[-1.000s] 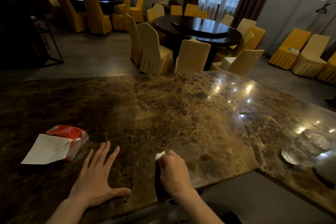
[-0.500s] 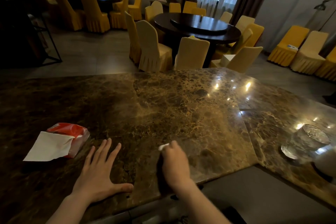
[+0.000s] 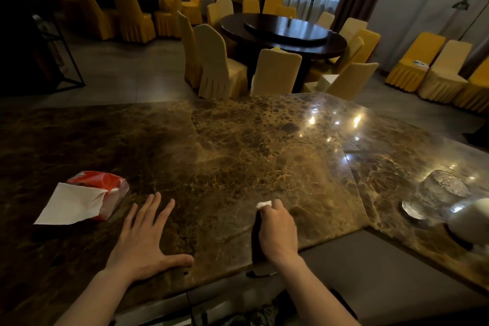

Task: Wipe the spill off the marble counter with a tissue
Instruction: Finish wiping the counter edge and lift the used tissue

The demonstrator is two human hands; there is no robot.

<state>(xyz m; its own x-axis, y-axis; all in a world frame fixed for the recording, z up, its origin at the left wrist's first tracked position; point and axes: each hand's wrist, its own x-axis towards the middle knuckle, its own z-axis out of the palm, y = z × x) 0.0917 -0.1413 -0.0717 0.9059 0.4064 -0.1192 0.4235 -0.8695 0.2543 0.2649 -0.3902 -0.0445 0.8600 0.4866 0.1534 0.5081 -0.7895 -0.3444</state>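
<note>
Both hands are resting on the marble counter [image 3: 238, 153]. We are pressing our left hand [image 3: 143, 241] flat, fingers spread; our right hand [image 3: 277, 230] is clenching a wadded tissue [image 3: 264, 204] against the counter's near edge. The tissue pack [image 3: 98, 193] is lying left.

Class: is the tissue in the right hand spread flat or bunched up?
Bunched up: only a small white wad of the tissue shows beyond the closed right hand.
</note>
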